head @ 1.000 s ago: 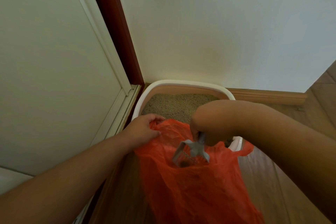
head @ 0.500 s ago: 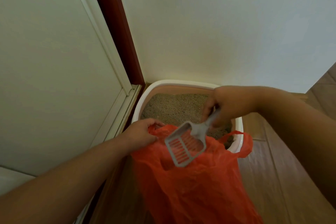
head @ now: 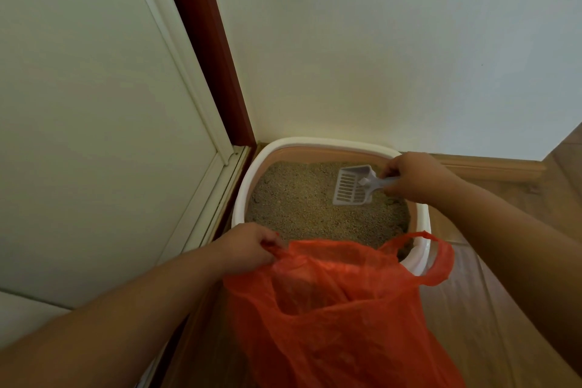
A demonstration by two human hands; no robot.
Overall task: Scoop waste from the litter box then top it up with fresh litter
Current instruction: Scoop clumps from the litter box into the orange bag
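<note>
A white-rimmed litter box sits in the room's corner, filled with tan litter. My right hand grips the handle of a pale grey slotted scoop, which hangs over the litter at the box's far right. The scoop looks empty. In front of the box an orange plastic bag stands open. My left hand pinches its left handle and holds it up. The bag's right handle hangs loose against the box's near rim.
A white wall stands behind the box. A white door panel with a dark red frame runs along the left. Wooden floor and a wooden skirting board lie to the right.
My right hand lifted the scoop out of the bag's mouth and carried it back over the litter at the far right of the box. My left hand kept holding the bag.
</note>
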